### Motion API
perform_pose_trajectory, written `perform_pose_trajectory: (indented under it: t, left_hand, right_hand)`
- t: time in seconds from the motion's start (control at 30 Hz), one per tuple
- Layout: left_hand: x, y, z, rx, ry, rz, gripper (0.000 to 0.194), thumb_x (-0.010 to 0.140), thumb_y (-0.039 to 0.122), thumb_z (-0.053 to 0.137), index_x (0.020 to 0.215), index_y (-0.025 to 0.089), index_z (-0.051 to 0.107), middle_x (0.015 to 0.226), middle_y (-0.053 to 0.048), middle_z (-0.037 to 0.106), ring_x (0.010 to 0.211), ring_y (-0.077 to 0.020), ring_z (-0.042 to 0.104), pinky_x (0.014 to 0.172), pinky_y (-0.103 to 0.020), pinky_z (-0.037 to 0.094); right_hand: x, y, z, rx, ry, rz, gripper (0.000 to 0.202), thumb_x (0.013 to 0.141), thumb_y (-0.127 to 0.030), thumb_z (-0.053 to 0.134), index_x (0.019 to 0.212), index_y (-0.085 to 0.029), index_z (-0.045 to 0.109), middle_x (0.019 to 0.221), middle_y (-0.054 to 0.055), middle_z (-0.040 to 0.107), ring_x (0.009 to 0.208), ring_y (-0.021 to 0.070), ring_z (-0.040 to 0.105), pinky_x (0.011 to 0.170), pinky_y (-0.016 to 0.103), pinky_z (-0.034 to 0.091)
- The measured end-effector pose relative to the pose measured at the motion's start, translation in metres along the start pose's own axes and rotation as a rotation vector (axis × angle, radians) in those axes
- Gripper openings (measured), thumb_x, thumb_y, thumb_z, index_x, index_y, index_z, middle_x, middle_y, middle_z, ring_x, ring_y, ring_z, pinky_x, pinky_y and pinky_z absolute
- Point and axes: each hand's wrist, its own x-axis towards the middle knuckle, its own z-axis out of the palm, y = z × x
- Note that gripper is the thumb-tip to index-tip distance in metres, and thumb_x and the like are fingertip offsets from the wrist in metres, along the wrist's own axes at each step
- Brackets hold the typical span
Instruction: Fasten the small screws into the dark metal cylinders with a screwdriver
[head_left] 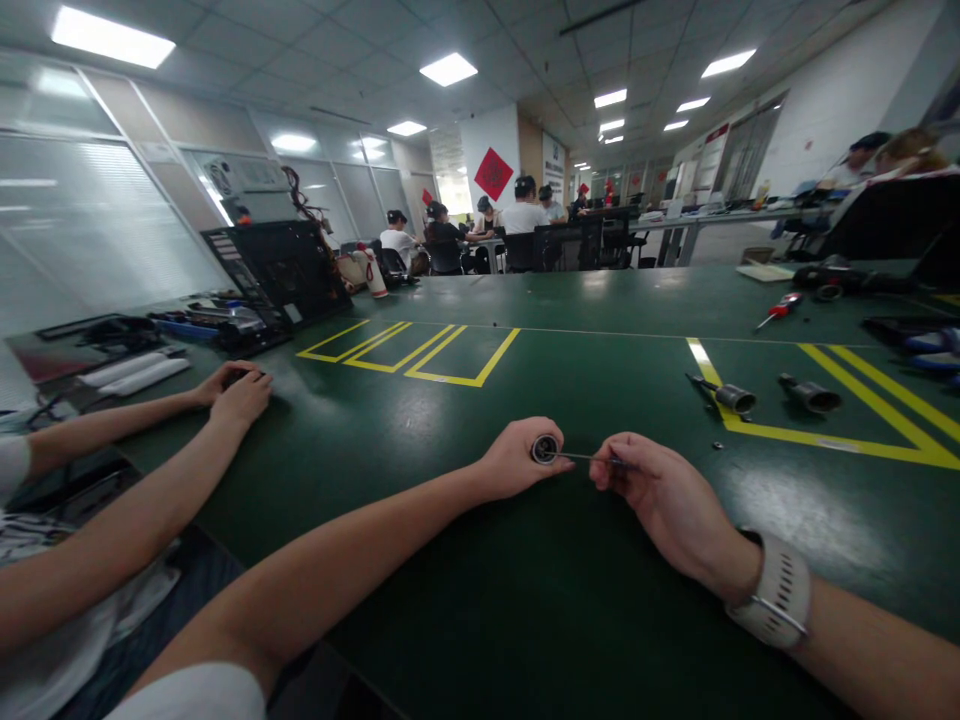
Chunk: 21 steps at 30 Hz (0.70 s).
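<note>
My left hand point(519, 462) is wrapped round a round metal part point(544, 449), its open end facing me. A thin metal rod point(576, 457) runs from that opening to my right hand point(637, 474), whose fingertips pinch it. A pale watch strap circles my right wrist. Two similar metal cylinders lie on the table to the right: one point(736, 399) over the yellow tape, the other point(817, 397) farther right. A small dark piece point(718, 446) sits just in front of the nearer cylinder.
At the left, another person's hands point(241, 392) hold a dark object. Yellow tape outlines mark the green table point(420, 450). A red-handled screwdriver point(784, 305) and dark tools lie at the right; a black computer case point(289, 275) stands at the back left.
</note>
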Motion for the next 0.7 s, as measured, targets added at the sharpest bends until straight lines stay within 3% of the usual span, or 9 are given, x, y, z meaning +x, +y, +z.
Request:
perform_pose_trajectory:
  t: [0.43, 0.7]
  left_hand:
    - [-0.002, 0.002, 0.0, 0.001, 0.035, 0.003, 0.02, 0.07, 0.03, 0.065, 0.07, 0.015, 0.051, 0.068, 0.003, 0.05, 0.061, -0.009, 0.045, 0.057, -0.021, 0.037]
    - [-0.001, -0.001, 0.001, -0.089, 0.093, 0.0, 0.018, 0.071, 0.027, 0.061, 0.066, 0.015, 0.048, 0.062, 0.004, 0.046, 0.057, -0.0078, 0.042, 0.053, -0.02, 0.034]
  right_hand:
    - [-0.008, 0.003, 0.004, -0.222, -0.042, -0.157, 0.018, 0.085, -0.031, 0.05, 0.078, -0.021, 0.063, 0.079, 0.002, 0.061, 0.08, 0.0183, 0.054, 0.078, 0.035, 0.039]
    - [-0.009, -0.001, 0.01, -0.232, -0.087, -0.056, 0.019, 0.084, -0.037, 0.052, 0.086, -0.021, 0.062, 0.094, 0.004, 0.061, 0.088, 0.0198, 0.054, 0.08, 0.038, 0.04]
